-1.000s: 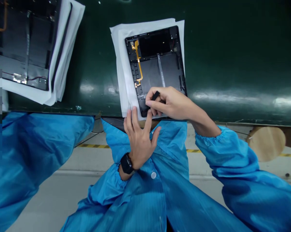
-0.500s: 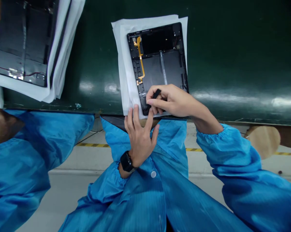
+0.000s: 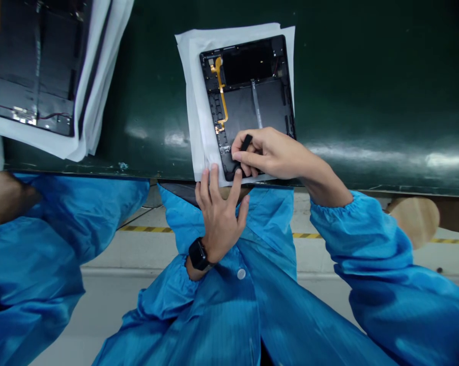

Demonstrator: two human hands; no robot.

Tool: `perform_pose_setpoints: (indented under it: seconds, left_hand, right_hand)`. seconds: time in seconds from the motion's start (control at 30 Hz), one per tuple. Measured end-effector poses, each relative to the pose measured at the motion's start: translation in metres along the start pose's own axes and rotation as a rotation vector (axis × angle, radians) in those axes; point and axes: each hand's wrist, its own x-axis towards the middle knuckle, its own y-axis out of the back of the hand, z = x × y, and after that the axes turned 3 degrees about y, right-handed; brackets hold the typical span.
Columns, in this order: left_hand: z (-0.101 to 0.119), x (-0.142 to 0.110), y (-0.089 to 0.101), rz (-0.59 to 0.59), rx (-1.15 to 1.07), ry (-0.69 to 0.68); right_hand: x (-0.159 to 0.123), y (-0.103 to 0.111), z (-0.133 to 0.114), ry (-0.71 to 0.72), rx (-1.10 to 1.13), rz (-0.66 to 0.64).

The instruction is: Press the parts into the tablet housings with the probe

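Observation:
An opened black tablet [image 3: 248, 96], back cover off, lies on white paper sheets [image 3: 193, 101] on a dark green belt [image 3: 367, 76]. An orange flex cable [image 3: 221, 94] runs down its left side. My right hand [image 3: 269, 152] pinches a small black tool [image 3: 246, 143] and presses it on the tablet's near left corner. My left hand [image 3: 218, 216], a black watch on its wrist, rests flat with spread fingers, its fingertips on the paper and the tablet's near edge.
A second opened tablet [image 3: 31, 61] on white sheets lies at the far left of the belt. A co-worker's hand [image 3: 4, 195] and blue sleeve [image 3: 61, 223] are at the left. Below the belt edge is a grey floor with a yellow-black stripe [image 3: 145, 230].
The tablet on the belt has shifted slightly right and up in view. My right hand has crept a little farther onto it. A co-worker's hand has appeared at the left edge.

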Motion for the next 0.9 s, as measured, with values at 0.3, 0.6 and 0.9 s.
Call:
perform_pose_setpoints:
  seconds: [0.3,0.6,0.9]
  left_hand:
    - [-0.020,0.003,0.013,0.087,-0.028,-0.063]
    - [-0.032,0.012,0.021,0.032,0.128,-0.146]
    - [-0.032,0.015,0.023,0.019,0.144,-0.150]
  right_hand:
    - [-0.002,-0.004,-0.002,-0.039,-0.008,0.051]
    - [-0.009,-0.002,-0.002,-0.058,-0.048,0.103]
    - [-0.019,0.003,0.001,-0.045,-0.078,0.152]
